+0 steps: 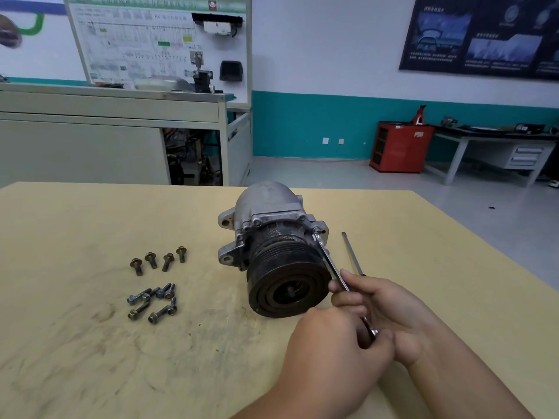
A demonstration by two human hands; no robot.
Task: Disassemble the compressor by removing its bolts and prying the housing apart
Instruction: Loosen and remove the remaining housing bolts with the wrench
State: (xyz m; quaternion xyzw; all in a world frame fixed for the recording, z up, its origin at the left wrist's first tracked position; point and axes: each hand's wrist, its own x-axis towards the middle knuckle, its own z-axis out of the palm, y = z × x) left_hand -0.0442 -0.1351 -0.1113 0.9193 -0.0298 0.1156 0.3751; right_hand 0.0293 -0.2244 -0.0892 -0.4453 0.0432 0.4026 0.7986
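Observation:
The grey compressor (pixel 269 225) lies on its side on the yellow table (pixel 90 343), its black pulley (pixel 289 282) facing me. A silver wrench (pixel 328 261) runs from a bolt on the housing's right flange down toward me. My right hand (pixel 384 309) grips the wrench's shaft. My left hand (pixel 335 352) closes over its near end. Several removed bolts lie left of the compressor: a row of short ones (pixel 158 260) and a loose heap (pixel 152 300) nearer me.
A thin metal rod (pixel 351 252), likely a screwdriver shaft, lies on the table right of the compressor, partly behind my right hand. Beyond the table are a grey training bench (pixel 109 128), a red cabinet (pixel 400 146) and a desk (pixel 496 146).

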